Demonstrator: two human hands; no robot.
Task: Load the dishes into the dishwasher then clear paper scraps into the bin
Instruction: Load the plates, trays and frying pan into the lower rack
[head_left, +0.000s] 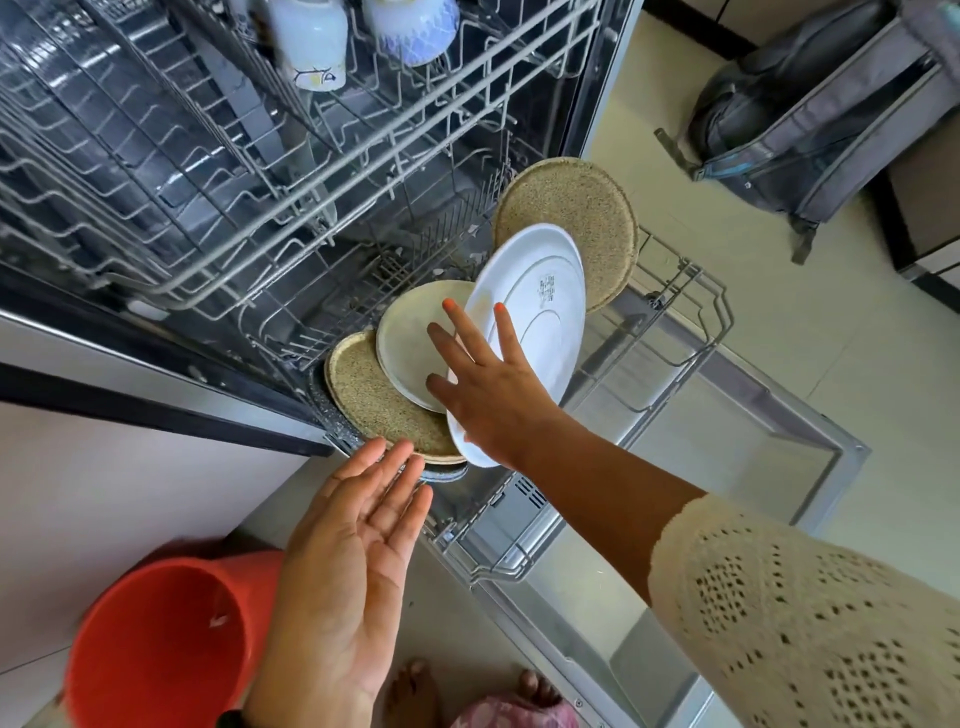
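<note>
My right hand (493, 395) grips the lower edge of a white plate (535, 322) and holds it tilted over the dishwasher's lower rack (691, 312). Behind it stands a speckled tan plate (571, 208). To the left lean a pale cream plate (410, 332) and another speckled tan plate (363, 395). My left hand (353, 561) is palm up with fingers spread, holding nothing, its fingertips just below the lower tan plate's edge. Two cups (311, 41) sit upside down in the upper rack (260, 182).
The dishwasher door (727, 467) lies open flat over the floor below my arm. A red bucket (161, 639) stands at the lower left on the floor. A grey backpack (810, 114) lies at the upper right. My bare feet (415, 691) show at the bottom.
</note>
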